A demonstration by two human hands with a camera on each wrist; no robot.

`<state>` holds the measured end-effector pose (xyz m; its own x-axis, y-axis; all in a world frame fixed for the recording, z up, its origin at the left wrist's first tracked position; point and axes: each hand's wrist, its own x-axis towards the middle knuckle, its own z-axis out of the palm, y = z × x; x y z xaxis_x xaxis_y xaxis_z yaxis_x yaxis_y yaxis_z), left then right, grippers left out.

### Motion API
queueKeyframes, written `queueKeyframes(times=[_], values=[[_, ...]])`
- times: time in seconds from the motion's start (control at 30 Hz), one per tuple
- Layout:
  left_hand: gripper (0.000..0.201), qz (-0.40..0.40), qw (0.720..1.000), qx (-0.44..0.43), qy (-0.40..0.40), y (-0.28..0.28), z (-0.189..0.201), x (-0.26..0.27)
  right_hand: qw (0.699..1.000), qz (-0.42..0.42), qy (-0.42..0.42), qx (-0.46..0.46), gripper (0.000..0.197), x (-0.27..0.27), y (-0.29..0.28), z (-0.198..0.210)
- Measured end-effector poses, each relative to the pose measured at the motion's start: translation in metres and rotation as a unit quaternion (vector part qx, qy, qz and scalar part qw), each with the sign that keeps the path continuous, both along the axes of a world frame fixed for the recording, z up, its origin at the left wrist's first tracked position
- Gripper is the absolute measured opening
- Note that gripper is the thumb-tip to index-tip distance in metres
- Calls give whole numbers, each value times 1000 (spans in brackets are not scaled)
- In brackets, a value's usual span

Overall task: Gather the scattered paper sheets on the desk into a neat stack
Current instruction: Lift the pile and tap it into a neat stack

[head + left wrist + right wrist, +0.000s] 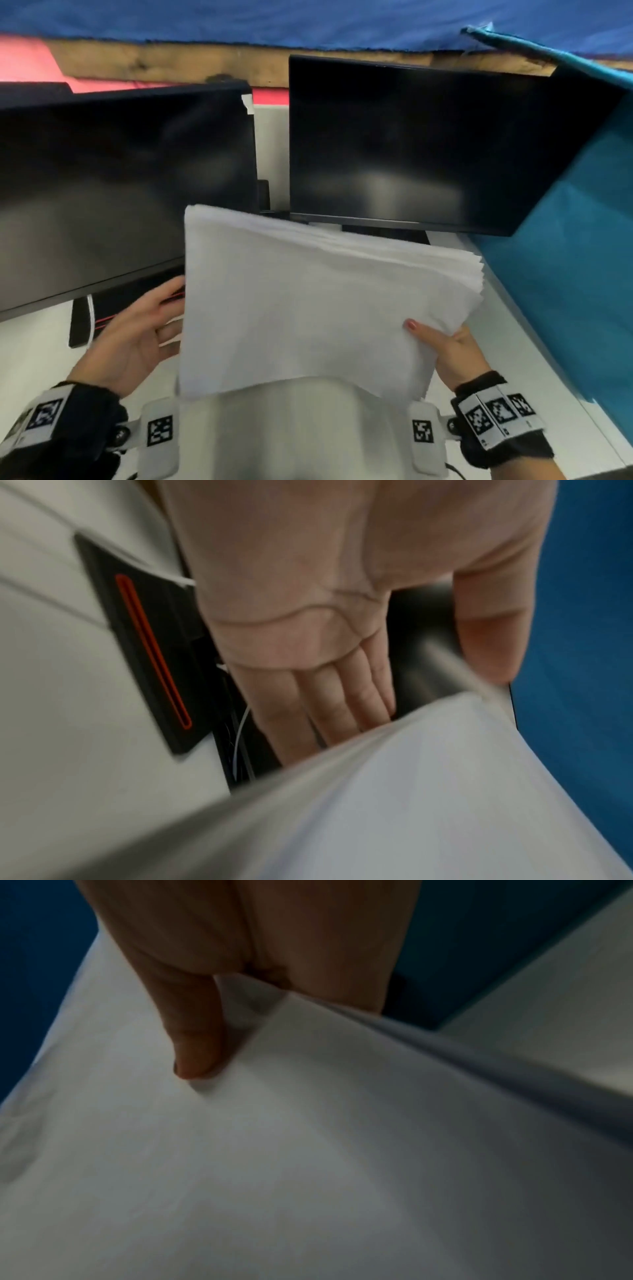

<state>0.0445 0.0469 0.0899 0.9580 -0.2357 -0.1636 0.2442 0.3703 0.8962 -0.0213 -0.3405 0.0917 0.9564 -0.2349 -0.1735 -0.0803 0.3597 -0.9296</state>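
A thick stack of white paper sheets (308, 308) is held tilted above the desk, in front of the monitors. Its right edge is fanned and uneven. My right hand (436, 342) pinches the stack's lower right corner, thumb (195, 1045) on top and the other fingers hidden underneath. My left hand (161, 325) is at the stack's left edge, palm up. Its straight fingers (342, 702) slip behind the paper stack (411, 804), with the thumb spread apart. The right wrist view is filled by the paper stack (308, 1150).
Two dark monitors (120, 188) (428, 144) stand close behind the stack. A teal partition (565, 291) runs along the right. A black monitor base with a red line (147, 653) and cables lie on the white desk (34, 359) under my left hand.
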Motion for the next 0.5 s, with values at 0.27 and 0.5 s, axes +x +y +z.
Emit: queueKeyframes(times=[0.27, 0.5], values=[[69, 77, 969, 228, -51, -42, -12, -13, 996, -17, 12, -87, 28, 4, 20, -19], [40, 97, 962, 240, -82, -43, -19, -14, 990, -22, 18, -135, 32, 3, 20, -34]])
